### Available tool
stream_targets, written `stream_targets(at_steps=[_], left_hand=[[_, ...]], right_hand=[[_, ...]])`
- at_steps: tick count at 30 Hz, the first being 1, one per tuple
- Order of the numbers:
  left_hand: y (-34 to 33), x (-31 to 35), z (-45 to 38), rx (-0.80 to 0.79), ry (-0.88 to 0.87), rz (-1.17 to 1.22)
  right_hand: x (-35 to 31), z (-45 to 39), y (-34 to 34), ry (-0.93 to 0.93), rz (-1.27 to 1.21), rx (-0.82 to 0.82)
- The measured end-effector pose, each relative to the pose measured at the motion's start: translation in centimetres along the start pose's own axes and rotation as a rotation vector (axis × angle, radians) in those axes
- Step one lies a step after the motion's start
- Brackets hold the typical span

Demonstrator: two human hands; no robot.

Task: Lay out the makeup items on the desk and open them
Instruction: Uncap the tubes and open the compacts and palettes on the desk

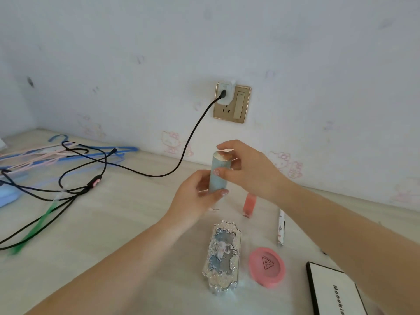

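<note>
Both my forearms reach in from 6 o'clock toward mid-worktop (127,223). My left hand (195,196) curls round the lower half of an upright pale blue tube (217,176); my right hand (247,167) pinches its upper part, forefinger over the cap end (thumb on the front). Below lie an ornate silver case (223,258), a pink compact (267,267) and a white box (336,292). Black cables (68,192) sprawl at 9 o'clock.
</note>
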State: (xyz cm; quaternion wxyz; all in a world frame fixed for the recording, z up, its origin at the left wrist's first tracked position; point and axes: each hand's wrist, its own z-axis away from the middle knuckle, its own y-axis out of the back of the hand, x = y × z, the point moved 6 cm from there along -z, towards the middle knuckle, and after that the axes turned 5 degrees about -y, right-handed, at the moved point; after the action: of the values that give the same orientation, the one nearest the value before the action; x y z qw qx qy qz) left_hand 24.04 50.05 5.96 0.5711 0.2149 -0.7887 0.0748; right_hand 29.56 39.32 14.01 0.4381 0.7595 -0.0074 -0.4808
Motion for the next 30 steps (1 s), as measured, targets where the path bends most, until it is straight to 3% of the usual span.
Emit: stream_targets(at_steps=[8, 15, 20, 30], left_hand=[[1.4, 7.1, 5.1, 0.081, -0.151, -0.067], [2.9, 9.4, 7.4, 0.022, -0.141, -0.069], [4.0, 9.1, 6.2, 0.026, -0.130, -0.040], [5.2, 5.6, 0.8, 0.063, -0.052, -0.091]], right_hand=[[-3.4, 6.6, -1.0, -0.088, -0.358, 0.223], [-5.5, 8.7, -0.9, -0.058, -0.418, 0.206], [-6.3, 7.3, -1.8, -0.018, -0.498, 0.164], [-4.6, 0.8, -3.3, -0.026, -0.748, 0.291]])
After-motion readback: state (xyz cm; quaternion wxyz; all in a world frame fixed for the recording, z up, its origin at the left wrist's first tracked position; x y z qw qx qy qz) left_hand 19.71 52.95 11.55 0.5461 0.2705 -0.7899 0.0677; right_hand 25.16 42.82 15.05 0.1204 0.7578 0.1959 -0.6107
